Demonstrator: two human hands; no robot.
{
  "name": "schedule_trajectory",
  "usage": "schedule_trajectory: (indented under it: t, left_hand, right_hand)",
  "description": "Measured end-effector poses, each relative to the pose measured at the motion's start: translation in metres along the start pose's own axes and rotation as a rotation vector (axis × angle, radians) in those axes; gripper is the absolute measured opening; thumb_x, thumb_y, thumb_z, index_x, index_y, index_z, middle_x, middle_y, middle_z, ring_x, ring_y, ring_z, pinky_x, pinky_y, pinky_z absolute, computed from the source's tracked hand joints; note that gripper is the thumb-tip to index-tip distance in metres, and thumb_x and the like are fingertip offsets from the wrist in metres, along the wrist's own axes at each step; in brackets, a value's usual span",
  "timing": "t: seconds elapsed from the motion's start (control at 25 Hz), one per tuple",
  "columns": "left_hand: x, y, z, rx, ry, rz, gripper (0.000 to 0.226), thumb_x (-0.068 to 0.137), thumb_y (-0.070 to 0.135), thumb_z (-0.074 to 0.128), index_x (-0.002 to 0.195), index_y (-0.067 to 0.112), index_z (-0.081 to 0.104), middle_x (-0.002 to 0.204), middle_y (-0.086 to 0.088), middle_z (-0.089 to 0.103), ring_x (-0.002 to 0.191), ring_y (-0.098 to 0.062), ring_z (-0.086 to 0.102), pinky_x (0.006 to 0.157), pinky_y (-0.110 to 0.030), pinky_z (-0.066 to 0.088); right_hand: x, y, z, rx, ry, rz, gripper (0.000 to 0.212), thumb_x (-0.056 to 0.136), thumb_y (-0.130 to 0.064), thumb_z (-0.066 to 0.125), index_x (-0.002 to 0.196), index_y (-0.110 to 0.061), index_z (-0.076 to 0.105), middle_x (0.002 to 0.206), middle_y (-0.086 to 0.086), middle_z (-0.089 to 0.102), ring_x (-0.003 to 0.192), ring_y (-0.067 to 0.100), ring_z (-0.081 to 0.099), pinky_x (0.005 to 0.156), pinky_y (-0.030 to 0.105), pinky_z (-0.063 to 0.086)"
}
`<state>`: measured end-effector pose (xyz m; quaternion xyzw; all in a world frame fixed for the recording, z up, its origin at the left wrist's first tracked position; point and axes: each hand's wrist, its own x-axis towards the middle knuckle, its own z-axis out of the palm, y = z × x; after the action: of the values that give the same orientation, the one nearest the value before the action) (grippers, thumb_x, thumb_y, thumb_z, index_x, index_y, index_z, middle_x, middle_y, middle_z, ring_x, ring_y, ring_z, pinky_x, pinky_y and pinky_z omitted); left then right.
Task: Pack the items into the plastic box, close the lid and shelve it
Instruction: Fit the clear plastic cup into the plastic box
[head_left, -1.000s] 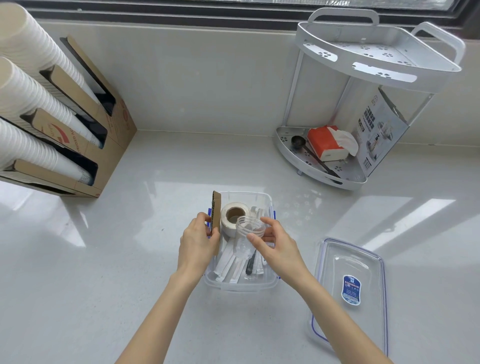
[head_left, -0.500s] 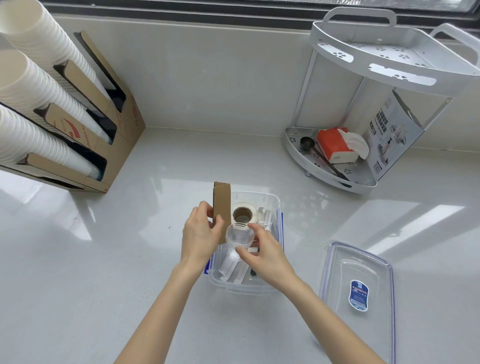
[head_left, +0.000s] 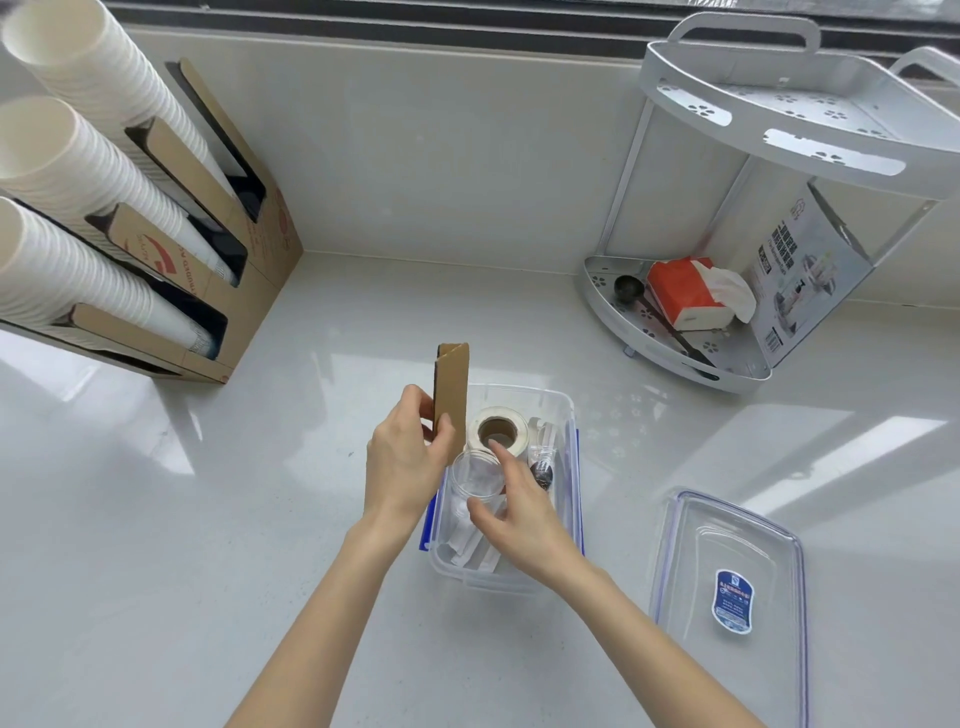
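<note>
A clear plastic box (head_left: 563, 415) with blue latches stands open on the white counter. Inside lie a white tape roll (head_left: 497, 428), several wrapped white sachets (head_left: 470, 545) and a small dark item. My left hand (head_left: 402, 462) holds a folded brown cardboard piece (head_left: 452, 389) upright at the box's left rim. My right hand (head_left: 519, 514) grips a small clear plastic cup (head_left: 475, 475) over the box, beside the cardboard. The box's clear lid (head_left: 727, 587), with a blue label, lies flat on the counter to the right.
A white two-tier corner shelf (head_left: 779, 130) stands at the back right, its lower tier holding a red tissue pack (head_left: 685, 291), a black scoop and a printed carton. A cardboard dispenser (head_left: 249, 260) with stacks of white paper cups (head_left: 67, 171) fills the left.
My left hand has raised the cardboard piece higher above the box's left rim. My right hand has brought the clear cup left, close to it. The camera has moved nearer.
</note>
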<state>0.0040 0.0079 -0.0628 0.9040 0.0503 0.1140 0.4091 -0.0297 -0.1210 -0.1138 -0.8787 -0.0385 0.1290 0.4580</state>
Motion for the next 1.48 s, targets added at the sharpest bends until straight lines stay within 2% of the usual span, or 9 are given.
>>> schedule_trajectory:
  t: [0.12,0.24,0.4,0.52,0.64,0.76,0.92,1.16,1.48]
  left_hand:
    - [-0.001,-0.003,-0.002,-0.009,-0.009,-0.030,0.014,0.086,0.017,0.052,0.079,0.014,0.040,0.080,0.002,0.057,0.065,-0.019,0.054,0.050,-0.011,0.032]
    - [0.001,-0.003,-0.006,-0.043,0.013,-0.045,0.013,0.086,0.018,0.052,0.080,0.013,0.041,0.082,0.001,0.057,0.068,-0.019,0.056,0.050,-0.013,0.034]
    - [0.004,-0.002,-0.013,-0.125,0.063,-0.079,0.012,0.086,0.019,0.052,0.082,0.015,0.042,0.087,0.000,0.057,0.073,-0.018,0.056,0.051,-0.013,0.036]
    - [0.003,-0.002,-0.014,-0.135,0.057,-0.076,0.012,0.086,0.019,0.052,0.082,0.015,0.042,0.085,0.001,0.057,0.072,-0.017,0.056,0.051,-0.014,0.038]
    - [0.000,-0.003,-0.010,-0.131,0.035,-0.071,0.012,0.086,0.019,0.052,0.081,0.016,0.042,0.083,0.002,0.057,0.068,-0.012,0.055,0.051,-0.013,0.035]
    - [-0.002,-0.004,-0.007,-0.130,0.023,-0.068,0.012,0.086,0.020,0.053,0.081,0.016,0.042,0.083,0.002,0.057,0.066,-0.008,0.054,0.052,-0.012,0.036]
    - [-0.002,-0.006,-0.008,-0.116,0.021,-0.074,0.012,0.086,0.021,0.053,0.081,0.017,0.042,0.083,0.004,0.057,0.066,-0.006,0.054,0.049,-0.009,0.036]
    - [-0.004,-0.007,-0.007,-0.131,0.015,-0.082,0.011,0.086,0.020,0.053,0.081,0.016,0.043,0.083,0.002,0.057,0.068,-0.011,0.054,0.052,-0.012,0.036]
    - [-0.008,-0.005,-0.003,-0.110,-0.014,-0.086,0.012,0.086,0.020,0.053,0.082,0.015,0.042,0.086,0.001,0.057,0.072,-0.016,0.055,0.051,-0.010,0.033]
  right_hand:
    - [0.002,-0.001,0.004,-0.044,0.001,-0.033,0.070,0.085,-0.034,0.053,0.143,-0.024,0.015,0.145,0.000,0.032,0.133,0.013,0.031,0.108,0.029,0.031]
    - [0.003,0.000,0.004,0.026,0.046,-0.007,0.068,0.083,-0.032,0.057,0.141,-0.023,0.022,0.141,0.003,0.038,0.125,0.018,0.044,0.101,0.033,0.042]
    - [0.002,0.004,0.002,0.107,0.069,0.070,0.063,0.081,-0.032,0.060,0.136,-0.026,0.027,0.135,0.001,0.045,0.114,0.022,0.055,0.096,0.030,0.042]
    - [0.001,0.003,-0.001,0.051,0.009,0.030,0.063,0.082,-0.029,0.060,0.135,-0.027,0.027,0.133,0.002,0.044,0.102,0.017,0.059,0.088,0.022,0.044]
    - [0.000,0.001,-0.003,-0.161,-0.028,-0.076,0.066,0.082,-0.027,0.059,0.139,-0.028,0.024,0.131,0.003,0.042,0.112,0.018,0.049,0.091,0.028,0.045]
    - [0.000,-0.003,-0.003,-0.271,-0.008,-0.108,0.068,0.081,-0.029,0.057,0.139,-0.028,0.022,0.130,0.005,0.041,0.111,0.021,0.049,0.090,0.031,0.044]
    - [0.003,-0.006,0.003,-0.316,-0.025,-0.096,0.072,0.081,-0.030,0.057,0.140,-0.026,0.016,0.128,0.010,0.039,0.115,0.025,0.045,0.092,0.035,0.044]
    - [0.003,-0.004,0.000,-0.377,0.009,-0.125,0.072,0.081,-0.023,0.060,0.140,-0.030,0.020,0.120,0.008,0.043,0.107,0.023,0.049,0.086,0.031,0.046]
    - [-0.006,0.000,-0.017,-0.374,-0.054,-0.084,0.071,0.078,-0.016,0.060,0.139,-0.033,0.028,0.117,0.006,0.038,0.113,0.020,0.037,0.093,0.029,0.039]
